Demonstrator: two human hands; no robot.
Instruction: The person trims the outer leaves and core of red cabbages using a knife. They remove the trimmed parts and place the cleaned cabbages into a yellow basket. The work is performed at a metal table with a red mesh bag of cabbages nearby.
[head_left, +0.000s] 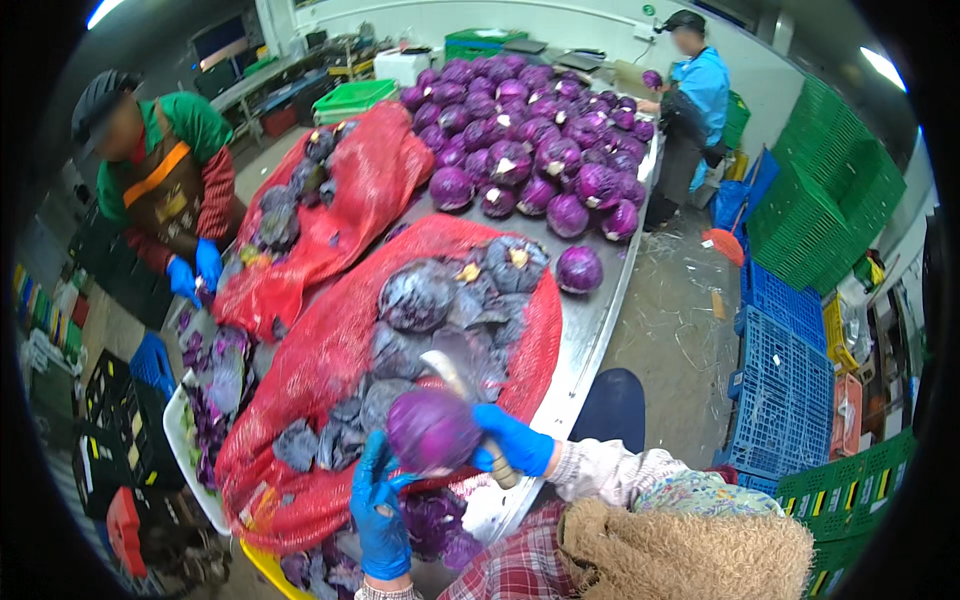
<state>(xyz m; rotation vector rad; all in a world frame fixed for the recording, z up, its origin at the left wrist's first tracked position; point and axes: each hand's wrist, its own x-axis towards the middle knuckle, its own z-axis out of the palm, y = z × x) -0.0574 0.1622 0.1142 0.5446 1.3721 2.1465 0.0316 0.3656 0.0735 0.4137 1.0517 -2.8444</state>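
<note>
A peeled red cabbage (433, 431) rests against the fingers of my left hand (380, 502), which wears a blue glove with a small tear. My right hand (517, 441), in a blue glove too, grips a knife (501, 465) by its wrapped handle; its pale, blurred blade shows beyond the cabbage. Just past both hands lies an open red mesh sack (322, 397) on the metal table (581, 360). Inside the sack are an untrimmed dark cabbage (416, 295) and many loose, dull outer leaves (345, 431). Purple leaf scraps (435, 521) lie below my hands.
Shiny red cabbages (525, 142) are heaped at the table's far end. Another red mesh sack (375, 172) lies beyond mine. Gloved co-worker's hands (196, 270) work at left; another person (694, 97) stands at the far right. A white tub (180, 442) holds trimmings. Blue crates (780, 390) stand right.
</note>
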